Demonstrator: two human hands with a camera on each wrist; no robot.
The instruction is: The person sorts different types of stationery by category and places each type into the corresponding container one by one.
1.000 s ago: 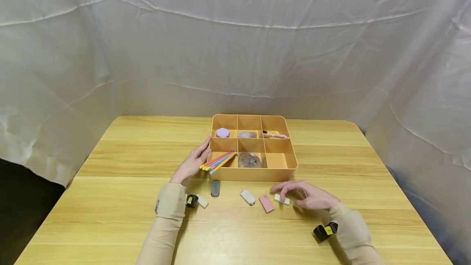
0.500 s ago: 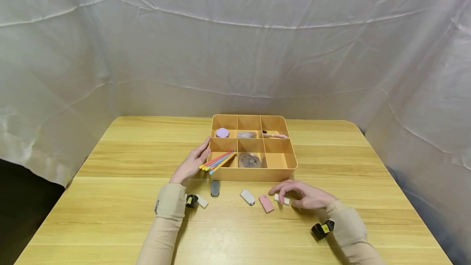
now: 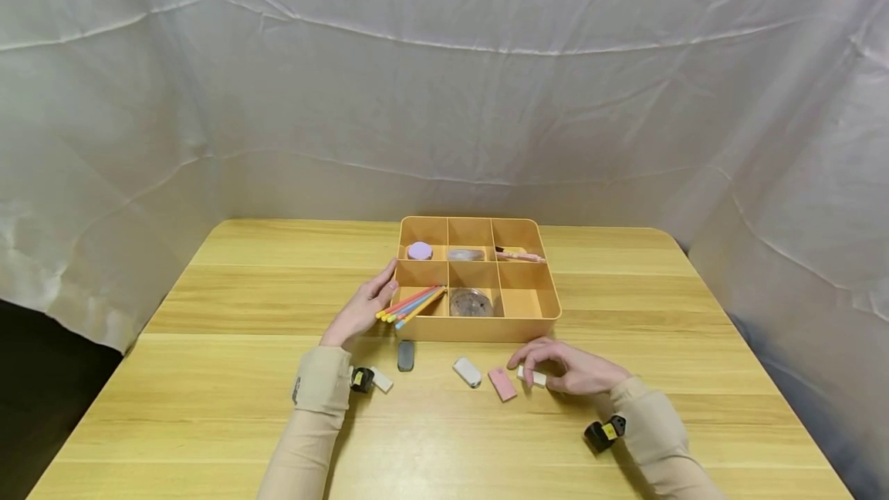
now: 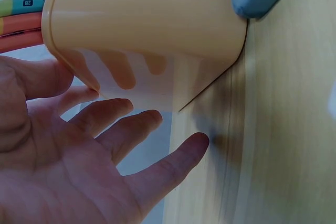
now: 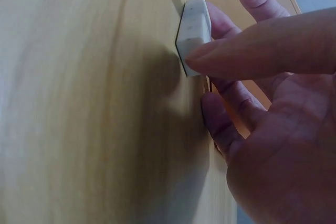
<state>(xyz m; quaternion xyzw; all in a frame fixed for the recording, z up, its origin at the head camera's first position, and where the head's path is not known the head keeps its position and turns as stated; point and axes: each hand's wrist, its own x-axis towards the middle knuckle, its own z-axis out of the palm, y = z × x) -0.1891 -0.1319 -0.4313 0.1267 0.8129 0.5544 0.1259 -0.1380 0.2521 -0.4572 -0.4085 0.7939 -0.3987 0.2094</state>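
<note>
In the head view my right hand (image 3: pixel 572 367) pinches a white eraser (image 5: pixel 193 27) lying on the table, thumb at its near end and curled fingers along its far side. Beside it lies a pink eraser (image 3: pixel 502 383). My left hand (image 3: pixel 361 307) rests at the left wall of an orange divided box (image 3: pixel 479 329), thumb near the rim. In the left wrist view that hand's fingers are spread and relaxed. Several colored pencils (image 3: pixel 415 306) lean out of the box's front left compartment, close to the left thumb.
A white rounded block (image 3: pixel 467 372), a dark grey rounded block (image 3: pixel 406 356) and another white block (image 3: pixel 381 380) lie before the box. Inside stand a purple round item (image 3: pixel 420 251), a clear round container (image 3: pixel 471 302) and pink pens (image 3: pixel 521 256). Grey cloth (image 3: pixel 444 99) hangs behind.
My right hand has shifted slightly left and closed in around the white eraser, which stays in about the same place. The left hand and the box have not visibly moved.
</note>
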